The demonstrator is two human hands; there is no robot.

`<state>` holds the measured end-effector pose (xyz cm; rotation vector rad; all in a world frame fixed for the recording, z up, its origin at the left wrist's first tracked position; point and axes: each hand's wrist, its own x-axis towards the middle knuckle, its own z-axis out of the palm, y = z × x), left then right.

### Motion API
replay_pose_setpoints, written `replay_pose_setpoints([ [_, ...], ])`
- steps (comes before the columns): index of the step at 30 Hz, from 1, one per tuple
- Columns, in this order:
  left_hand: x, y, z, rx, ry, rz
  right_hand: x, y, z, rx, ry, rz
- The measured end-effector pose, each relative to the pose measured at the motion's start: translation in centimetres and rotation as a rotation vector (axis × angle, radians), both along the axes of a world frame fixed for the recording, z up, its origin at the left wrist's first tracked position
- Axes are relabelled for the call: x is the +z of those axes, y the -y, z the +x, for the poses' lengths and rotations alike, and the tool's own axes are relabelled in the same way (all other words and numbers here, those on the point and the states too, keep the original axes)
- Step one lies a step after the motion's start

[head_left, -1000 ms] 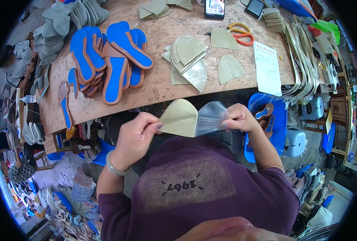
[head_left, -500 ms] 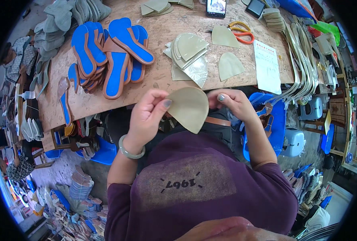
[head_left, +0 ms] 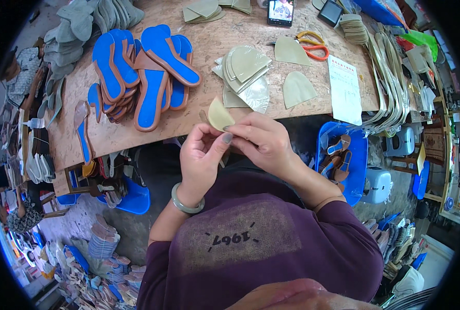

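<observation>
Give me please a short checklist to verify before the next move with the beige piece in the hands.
1. Both hands on the beige piece: ok, left hand and right hand pinch it together.
2. Piece clear of the table edge: ok, held just in front of it.
3. Pile of beige pieces within reach: ok, it lies just behind the hands.
4. Scissors out of the way: ok, farther back on the table.
5. Piece lies flat, not folded: cannot tell, fingers cover most of it.

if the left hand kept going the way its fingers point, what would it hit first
Probably the olive curved piece pinched between left hand and right hand; past it, likely the wooden table edge and the stack of olive pieces, though depth is unclear.
</observation>
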<state>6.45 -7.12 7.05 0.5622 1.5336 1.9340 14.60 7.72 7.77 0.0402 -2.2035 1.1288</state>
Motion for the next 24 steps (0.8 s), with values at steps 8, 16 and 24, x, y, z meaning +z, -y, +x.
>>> replay_pose_setpoints([
  [8, -0.1, 0.2, -0.6, -0.075, 0.206, 0.051, -0.1, -0.1, 0.5, 0.000, 0.037, -0.046],
  [16, 0.0, 0.9, -0.8, -0.074, 0.154, 0.002, 0.3, -0.1, 0.1, -0.006, -0.047, 0.124],
  [24, 0.2, 1.2, -1.0, -0.061, 0.051, -0.066, 0.2, 0.4, -0.1, -0.017, -0.015, 0.071],
])
